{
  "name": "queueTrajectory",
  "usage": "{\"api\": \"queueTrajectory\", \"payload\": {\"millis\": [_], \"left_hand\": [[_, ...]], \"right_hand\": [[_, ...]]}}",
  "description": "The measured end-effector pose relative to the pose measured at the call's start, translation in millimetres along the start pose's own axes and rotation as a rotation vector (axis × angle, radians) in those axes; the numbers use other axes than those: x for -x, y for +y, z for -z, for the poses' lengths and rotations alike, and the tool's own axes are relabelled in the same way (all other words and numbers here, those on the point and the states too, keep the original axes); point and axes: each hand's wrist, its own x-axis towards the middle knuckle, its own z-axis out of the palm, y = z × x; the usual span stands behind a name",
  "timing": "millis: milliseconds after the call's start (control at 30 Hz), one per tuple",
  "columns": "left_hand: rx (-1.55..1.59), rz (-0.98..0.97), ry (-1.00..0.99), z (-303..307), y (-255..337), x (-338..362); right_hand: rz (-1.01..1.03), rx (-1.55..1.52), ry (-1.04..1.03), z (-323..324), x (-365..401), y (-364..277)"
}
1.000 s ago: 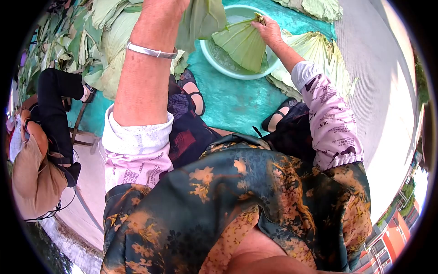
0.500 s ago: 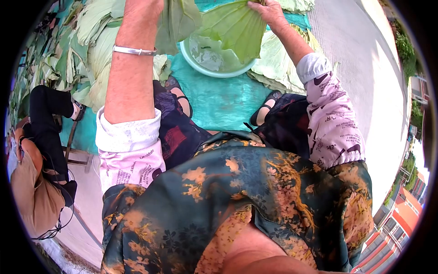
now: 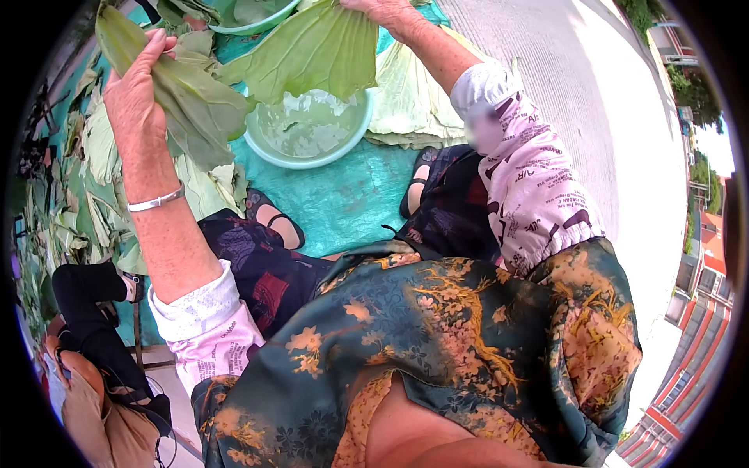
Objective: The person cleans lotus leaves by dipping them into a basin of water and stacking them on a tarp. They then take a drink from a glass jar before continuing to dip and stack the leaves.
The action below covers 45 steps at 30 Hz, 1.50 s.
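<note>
A broad green lotus leaf [image 3: 308, 54] with ribbed veins stretches between my two hands, above a pale green basin [image 3: 257, 144] of water. My left hand [image 3: 139, 97] is closed on the leaf's left part, thumb on top, and a folded flap hangs down below it. At the upper edge, my right hand [image 3: 382, 11] pinches the leaf's other side; its fingertips are partly cut off by the frame. The basin stands on a teal tarp [image 3: 335, 199] in front of my feet.
Stacked lotus leaves [image 3: 413, 97] lie right of the basin, and many more leaves [image 3: 97, 210] spread over the left side. Another basin [image 3: 253, 23] stands farther back. A seated person [image 3: 94, 312] is at the lower left. Concrete pavement [image 3: 538, 62] runs along the right.
My left hand has come into view farther left, and the leaf is spread wider between my hands. The view has shifted, showing more of the near basin and the second basin behind.
</note>
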Motion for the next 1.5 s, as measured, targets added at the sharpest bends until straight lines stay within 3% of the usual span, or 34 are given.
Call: {"api": "queueTrajectory", "payload": {"millis": [33,100,167,233,300,367,433,533,633,667,800,933,1133,1233,1367,1433,1500], "left_hand": [[-0.005,0.0,0.008,3.4,4.2,2.9],[-0.016,0.004,0.018,-0.8,9.3,7.4],[-0.025,0.004,0.021,-5.1,12.3,12.0],[-0.082,0.004,0.002,-7.5,14.5,15.6],[-0.139,0.003,-0.012,2.3,8.2,14.8],[-0.156,0.001,-0.041,0.8,7.7,18.0],[-0.178,0.011,-0.062,-1.7,9.1,22.1],[-0.193,0.025,-0.093,-7.6,10.1,28.6],[-0.209,0.046,-0.116,-10.1,11.6,32.0],[-0.225,0.05,-0.129,-10.5,13.3,32.7],[-0.22,0.034,-0.139,6.9,19.7,47.3],[-0.262,0.056,-0.129,-8.4,25.7,48.6],[-0.27,-0.011,-0.104,11.3,61.9,88.0],[-0.273,-0.048,-0.123,13.4,67.4,98.4],[-0.279,-0.046,-0.12,16.3,73.2,107.7],[-0.273,-0.053,-0.122,15.1,76.0,112.8],[-0.251,-0.053,-0.124,14.9,76.6,116.9]], "right_hand": [[0.028,-0.018,0.016,9.9,0.6,-9.2],[-0.109,-0.004,0.035,54.1,9.7,-30.2],[0.046,-0.051,0.014,99.0,22.5,-38.2],[-0.137,0.038,0.05,145.4,44.6,-48.4],[-0.177,0.155,0.023,175.8,60.4,-44.5],[-0.291,0.41,-0.045,202.7,85.7,-65.2],[-0.263,0.519,-0.111,222.7,102.1,-72.2],[-0.474,0.534,-0.313,264.9,110.4,-65.9],[-0.593,0.757,-0.383,274.0,111.5,-76.1],[-0.567,0.534,-0.45,279.2,107.8,-65.3],[-0.618,0.524,-0.441,271.5,96.3,-26.2],[-0.609,0.875,-0.474,254.7,60.2,32.9],[-0.422,1.163,-0.274,241.5,44.5,38.4],[-0.376,1.123,-0.057,253.4,43.5,66.9],[-0.178,1.136,0.577,228.1,69.1,61.1],[-0.203,1.112,0.674,199.6,97.2,56.0],[-0.216,1.137,0.686,178.6,120.1,90.9]]}}
